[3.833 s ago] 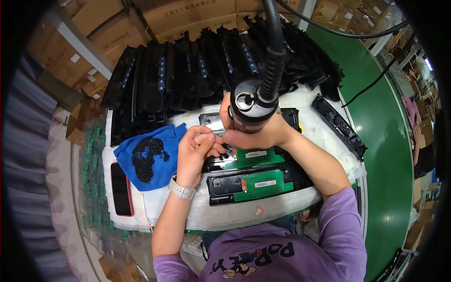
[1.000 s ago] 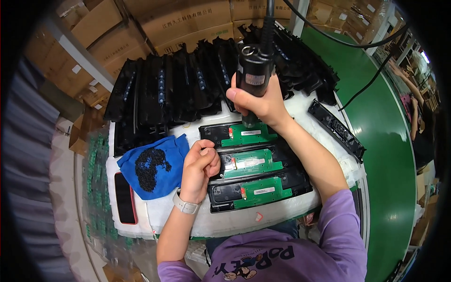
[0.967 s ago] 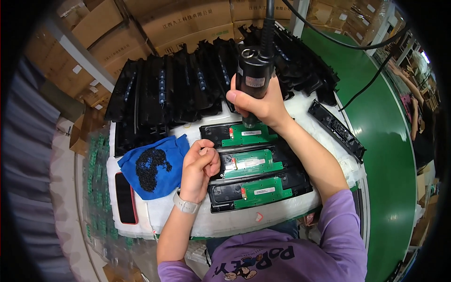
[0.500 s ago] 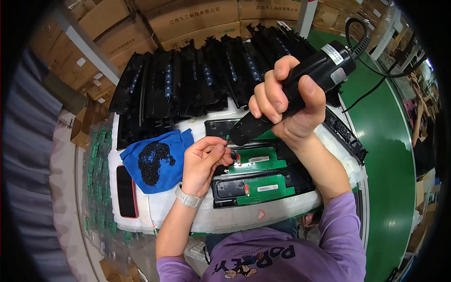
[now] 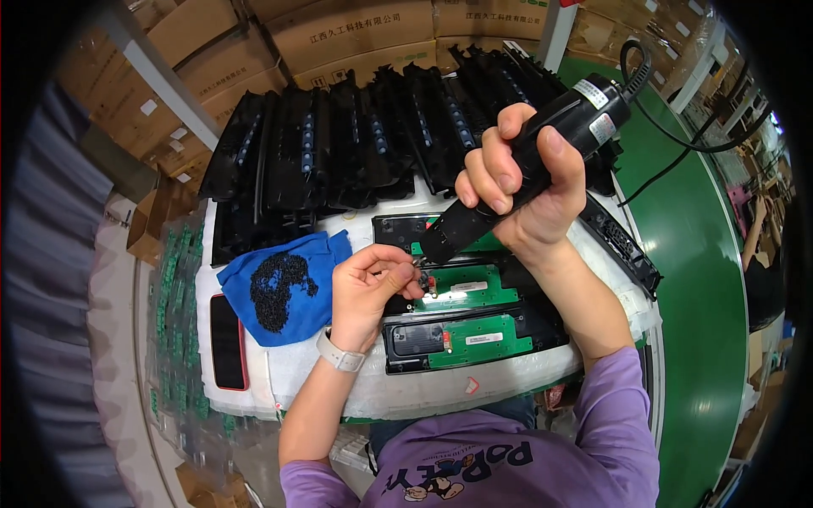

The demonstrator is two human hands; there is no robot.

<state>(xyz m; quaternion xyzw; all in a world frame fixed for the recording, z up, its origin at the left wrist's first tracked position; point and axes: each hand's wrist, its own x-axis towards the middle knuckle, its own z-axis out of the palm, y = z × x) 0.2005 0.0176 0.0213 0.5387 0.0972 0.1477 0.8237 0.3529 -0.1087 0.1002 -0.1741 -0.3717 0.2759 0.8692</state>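
My right hand [image 5: 521, 190] grips a black electric screwdriver [image 5: 576, 135], tilted so its tip points down-left toward my left fingers. My left hand [image 5: 373, 284] pinches a small screw at the screwdriver tip, just above a green circuit board [image 5: 461, 288] seated in a black plastic housing. A second black housing with a green board [image 5: 474, 339] lies nearer to me, and a third one [image 5: 398, 229] sits behind, partly hidden by the tool. A blue cloth [image 5: 279, 284] with a heap of small black screws lies left of my left hand.
A row of black plastic housings [image 5: 356, 140] stands at the back of the white foam pad [image 5: 305, 381]. Cardboard boxes [image 5: 356, 34] are stacked behind. A green conveyor [image 5: 703, 322] runs on the right. A dark phone [image 5: 227, 343] lies at the pad's left edge.
My right hand has lifted the screwdriver off the far board and tilted it from upright to slanted. My left hand has raised a screw to the tip.
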